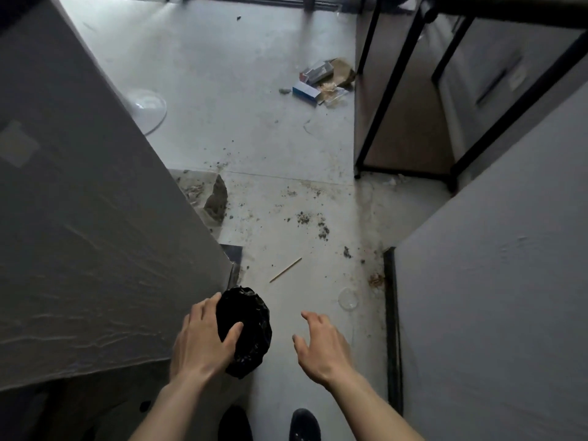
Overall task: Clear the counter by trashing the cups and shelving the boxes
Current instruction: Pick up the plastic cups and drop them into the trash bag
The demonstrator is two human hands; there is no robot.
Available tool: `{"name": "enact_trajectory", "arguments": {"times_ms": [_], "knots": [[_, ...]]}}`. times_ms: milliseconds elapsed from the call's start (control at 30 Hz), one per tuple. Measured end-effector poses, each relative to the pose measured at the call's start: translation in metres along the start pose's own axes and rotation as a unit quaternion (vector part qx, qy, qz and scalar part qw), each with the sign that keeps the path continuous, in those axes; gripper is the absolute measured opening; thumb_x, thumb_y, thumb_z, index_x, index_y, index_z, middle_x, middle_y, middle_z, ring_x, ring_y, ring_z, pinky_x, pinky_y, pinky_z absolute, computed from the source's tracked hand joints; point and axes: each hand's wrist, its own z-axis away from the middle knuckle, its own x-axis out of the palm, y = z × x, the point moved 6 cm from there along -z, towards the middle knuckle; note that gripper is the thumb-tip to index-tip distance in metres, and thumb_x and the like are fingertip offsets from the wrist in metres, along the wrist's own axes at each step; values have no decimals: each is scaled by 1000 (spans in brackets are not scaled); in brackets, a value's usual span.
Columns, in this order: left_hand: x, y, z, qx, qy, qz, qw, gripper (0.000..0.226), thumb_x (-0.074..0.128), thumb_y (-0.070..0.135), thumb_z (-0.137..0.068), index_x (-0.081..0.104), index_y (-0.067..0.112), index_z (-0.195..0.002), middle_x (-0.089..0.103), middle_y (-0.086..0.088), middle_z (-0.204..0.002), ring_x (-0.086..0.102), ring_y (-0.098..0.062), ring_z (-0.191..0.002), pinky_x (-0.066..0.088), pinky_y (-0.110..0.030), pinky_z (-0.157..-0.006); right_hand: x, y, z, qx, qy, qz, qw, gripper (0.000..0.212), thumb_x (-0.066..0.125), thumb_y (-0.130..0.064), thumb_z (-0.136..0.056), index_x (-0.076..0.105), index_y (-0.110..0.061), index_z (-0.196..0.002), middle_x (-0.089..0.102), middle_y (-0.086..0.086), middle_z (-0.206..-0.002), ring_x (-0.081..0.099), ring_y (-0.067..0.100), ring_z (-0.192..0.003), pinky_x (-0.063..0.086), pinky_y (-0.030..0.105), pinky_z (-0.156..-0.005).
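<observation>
A black plastic trash bag (251,326) sits on the floor by the corner of the grey wall. My left hand (203,342) rests on its left rim, fingers spread over the dark opening. To the right of the bag my right hand (321,348) hovers, open, fingers apart and holding nothing. A clear plastic lid (348,299) lies on the floor just beyond my right hand. Small boxes (313,82) lie in a litter pile further off on the floor. No cups or counter show in this view.
Grey walls (79,202) close in on both sides, leaving a narrow floor passage. A black metal shelf frame (388,100) stands at the upper right. Dirt crumbs, a wooden stick (285,270), broken tile (216,198) and a white fan base (148,108) lie on the floor. My shoes (304,423) show below.
</observation>
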Motion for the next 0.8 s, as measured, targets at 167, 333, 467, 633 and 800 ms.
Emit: {"name": "enact_trajectory", "arguments": {"times_ms": [167,333,467,633,800], "knots": [[20,31,-5,23,-14,-8,1000,72,61,50,-86,34,28,-149,44,-3,-147,47,-27,-130,46,-45,-100,-28,52,-7,54,17,-5,998,59,52,-41,-99,38,-22,-153,45,5,-153,47,26,-138,43,41,-112],[69,39,-28,41,-47,-18,998,72,60,51,-86,34,28,-149,45,-2,-146,47,-26,-130,45,-43,-101,-29,105,-35,117,14,26,993,58,55,-41,-99,40,-23,-152,47,5,-151,51,28,-135,44,37,-106],[120,40,-58,50,-69,-4,996,72,60,53,-86,35,29,-149,43,0,-149,45,-23,-132,44,-40,-102,-10,141,-74,153,21,9,988,58,59,-42,-96,44,-24,-149,50,5,-147,52,27,-133,45,36,-104],[212,41,-104,78,-86,7,993,70,58,55,-87,33,29,-148,42,4,-147,45,-20,-133,46,-39,-101,32,198,-150,179,28,6,983,55,63,-42,-94,49,-26,-145,52,5,-144,55,29,-129,45,37,-102],[340,27,-156,89,-107,14,990,70,58,54,-87,32,30,-148,44,4,-145,46,-20,-133,43,-36,-105,88,281,-254,192,31,23,981,55,65,-41,-94,50,-25,-144,52,5,-144,55,30,-128,47,39,-101]]}}
